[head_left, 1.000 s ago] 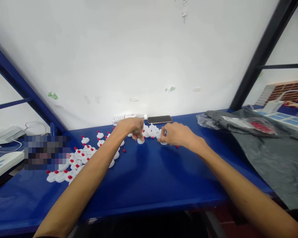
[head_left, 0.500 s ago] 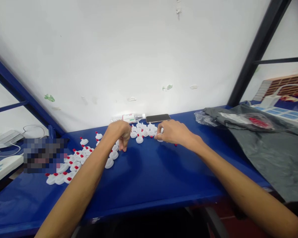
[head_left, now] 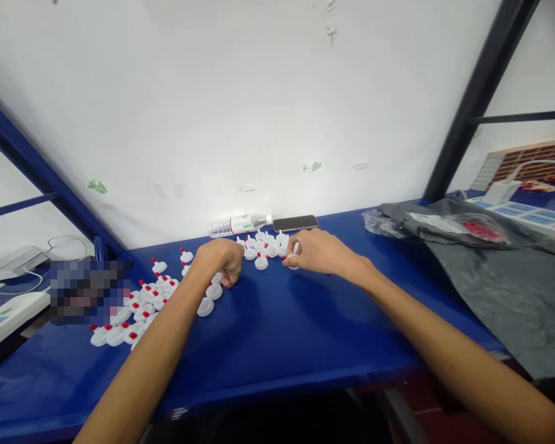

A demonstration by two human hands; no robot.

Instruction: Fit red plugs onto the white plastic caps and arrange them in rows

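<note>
My left hand [head_left: 224,262] is closed low over the blue table, its fingertips pinched on a small red cap [head_left: 228,286]. Just beside it lie white round lids [head_left: 206,306], and several more with red tips [head_left: 143,311] spread to the left, partly behind my forearm. My right hand [head_left: 312,251] pinches a white spouted lid [head_left: 293,262] between thumb and fingers, at the right side of a small cluster of white lids [head_left: 261,262] near the back.
Behind the cluster lie a clear bottle [head_left: 240,224] and a black phone [head_left: 296,223] by the wall. Grey plastic bags [head_left: 490,283] cover the table's right side. A power strip [head_left: 9,314] is at far left.
The view has shifted slightly. My right hand has moved a little left and down with the white lid. My left hand has hardly moved and stays closed.
</note>
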